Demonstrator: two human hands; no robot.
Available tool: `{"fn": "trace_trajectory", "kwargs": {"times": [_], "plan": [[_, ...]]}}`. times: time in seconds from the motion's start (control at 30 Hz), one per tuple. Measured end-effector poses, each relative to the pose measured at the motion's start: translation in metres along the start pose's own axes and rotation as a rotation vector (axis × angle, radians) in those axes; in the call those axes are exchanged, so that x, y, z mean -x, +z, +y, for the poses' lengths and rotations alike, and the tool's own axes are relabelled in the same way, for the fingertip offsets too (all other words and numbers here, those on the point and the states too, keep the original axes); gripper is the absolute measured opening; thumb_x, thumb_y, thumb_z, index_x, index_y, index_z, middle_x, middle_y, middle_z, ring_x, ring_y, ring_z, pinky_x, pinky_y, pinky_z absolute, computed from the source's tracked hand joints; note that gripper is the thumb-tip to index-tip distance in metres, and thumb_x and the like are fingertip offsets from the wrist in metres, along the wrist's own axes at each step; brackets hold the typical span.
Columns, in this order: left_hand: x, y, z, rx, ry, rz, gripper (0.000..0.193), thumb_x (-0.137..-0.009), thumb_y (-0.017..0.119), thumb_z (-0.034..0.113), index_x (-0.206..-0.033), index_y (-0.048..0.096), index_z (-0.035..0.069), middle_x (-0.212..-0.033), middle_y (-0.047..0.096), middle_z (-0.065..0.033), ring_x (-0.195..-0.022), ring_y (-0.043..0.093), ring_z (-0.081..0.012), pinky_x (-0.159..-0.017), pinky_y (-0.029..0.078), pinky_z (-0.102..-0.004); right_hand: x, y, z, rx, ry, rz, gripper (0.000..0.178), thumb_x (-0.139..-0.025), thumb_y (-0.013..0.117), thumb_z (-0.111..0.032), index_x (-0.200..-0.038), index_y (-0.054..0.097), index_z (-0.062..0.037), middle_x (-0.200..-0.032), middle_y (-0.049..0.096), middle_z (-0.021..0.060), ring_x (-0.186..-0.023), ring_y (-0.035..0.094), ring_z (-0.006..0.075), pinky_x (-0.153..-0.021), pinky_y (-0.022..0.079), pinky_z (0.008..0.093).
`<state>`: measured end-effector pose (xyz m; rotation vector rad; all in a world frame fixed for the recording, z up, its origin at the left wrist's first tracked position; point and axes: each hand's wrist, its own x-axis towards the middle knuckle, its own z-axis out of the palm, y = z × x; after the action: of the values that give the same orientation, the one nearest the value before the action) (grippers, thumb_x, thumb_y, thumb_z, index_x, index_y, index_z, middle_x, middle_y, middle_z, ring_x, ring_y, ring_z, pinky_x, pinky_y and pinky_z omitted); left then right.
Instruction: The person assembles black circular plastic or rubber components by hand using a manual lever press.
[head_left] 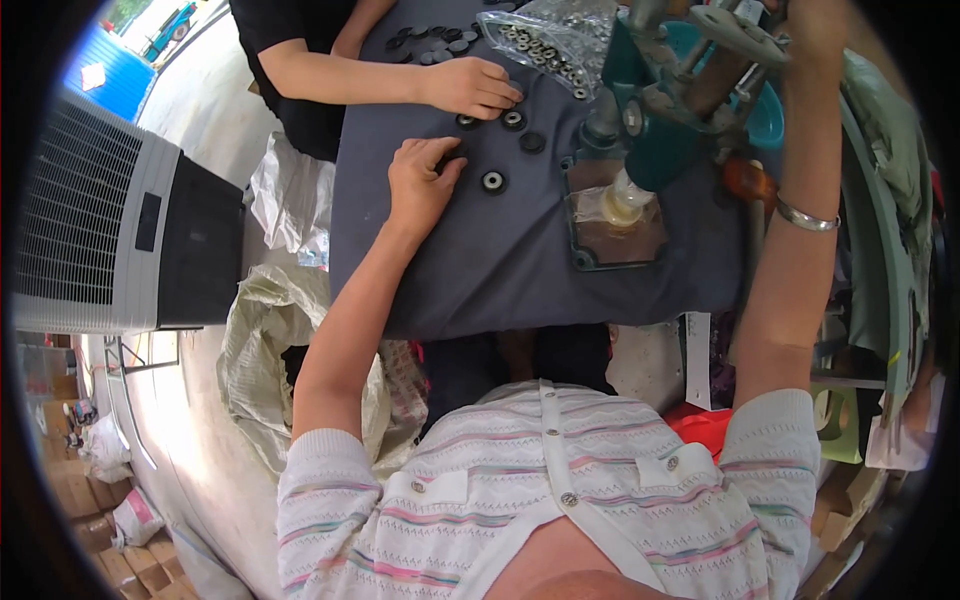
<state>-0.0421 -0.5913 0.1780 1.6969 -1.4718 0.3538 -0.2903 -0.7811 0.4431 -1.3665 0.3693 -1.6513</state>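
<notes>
My left hand (pixel 421 187) rests on the grey cloth, its thumb and fingers closed round a small black disc (pixel 456 154). Just right of it lies a black ring with a pale metal centre (pixel 493 181). Similar pieces, one with a metal centre (pixel 513 119) and a plain black disc (pixel 532 142), lie farther off. My right arm is raised along the right side, and my right hand (pixel 818 28) is at the top edge beside the metal lever (pixel 738 36) of a green hand press (pixel 655 140); its fingers are hidden. The press's base plate (pixel 618 250) stands on the cloth.
A co-worker's hand (pixel 472 89) reaches in from the far left over the pieces. Beyond it are loose black discs (pixel 437 45) and a clear bag of metal parts (pixel 545 50). An orange-handled tool (pixel 748 181) and a teal basin (pixel 768 118) sit by the press.
</notes>
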Motion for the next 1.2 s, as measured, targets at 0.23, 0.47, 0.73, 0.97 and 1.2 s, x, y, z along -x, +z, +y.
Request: {"fn": "trace_trajectory", "kwargs": {"times": [0.23, 0.47, 0.73, 0.97, 1.2], "plan": [[-0.009, 0.005, 0.071, 0.318, -0.032, -0.04, 0.026, -0.069, 0.079, 0.004, -0.094, 0.072, 0.008, -0.09, 0.072, -0.0075, -0.088, 0.066, -0.0258, -0.079, 0.052, -0.0357, -0.02, -0.014, 0.019, -0.058, -0.088, -0.148, 0.024, -0.098, 0.057, -0.032, -0.105, 0.058, -0.0096, -0.071, 0.052, 0.0002, -0.05, 0.04, 0.0045, -0.039, 0.028, 0.0192], [-0.005, 0.043, 0.125, 0.456, 0.08, -0.158, 0.028, -0.066, 0.081, 0.007, -0.092, 0.07, 0.008, -0.09, 0.071, -0.007, -0.09, 0.064, -0.0276, -0.082, 0.049, -0.0364, -0.015, -0.012, 0.014, -0.035, -0.067, -0.132, 0.022, -0.099, 0.055, -0.032, -0.103, 0.057, -0.0108, -0.071, 0.052, 0.0003, -0.049, 0.041, 0.0042, -0.038, 0.03, 0.0197], [-0.003, 0.056, 0.146, 0.47, -0.032, -0.196, 0.055, -0.069, 0.083, 0.009, -0.117, 0.056, 0.005, -0.093, 0.07, -0.0097, -0.094, 0.066, -0.0292, -0.081, 0.052, -0.0359, -0.018, -0.016, 0.014, -0.048, -0.087, -0.149, 0.021, -0.1, 0.054, -0.032, -0.103, 0.058, -0.0114, -0.071, 0.052, 0.0005, -0.048, 0.041, 0.0046, -0.039, 0.03, 0.0198], [-0.003, 0.061, 0.143, 0.471, -0.064, -0.219, 0.076, -0.067, 0.083, 0.01, -0.133, 0.045, 0.005, -0.099, 0.07, -0.0129, -0.095, 0.065, -0.0332, -0.083, 0.051, -0.0394, 0.012, -0.014, -0.011, -0.131, -0.136, -0.018, 0.022, -0.1, 0.054, -0.032, -0.102, 0.058, -0.0102, -0.072, 0.053, 0.0012, -0.048, 0.04, 0.0055, -0.04, 0.028, 0.0201], [-0.003, 0.064, 0.142, 0.553, -0.072, -0.243, 0.082, -0.065, 0.083, 0.008, -0.136, 0.044, 0.005, -0.099, 0.069, -0.0118, -0.097, 0.062, -0.0355, -0.084, 0.049, -0.0429, 0.05, -0.084, -0.029, -0.184, -0.309, -0.294, 0.023, -0.1, 0.051, -0.03, -0.106, 0.056, -0.0086, -0.083, 0.055, 0.0113, -0.059, 0.046, 0.0162, -0.053, 0.037, 0.0326]]}}
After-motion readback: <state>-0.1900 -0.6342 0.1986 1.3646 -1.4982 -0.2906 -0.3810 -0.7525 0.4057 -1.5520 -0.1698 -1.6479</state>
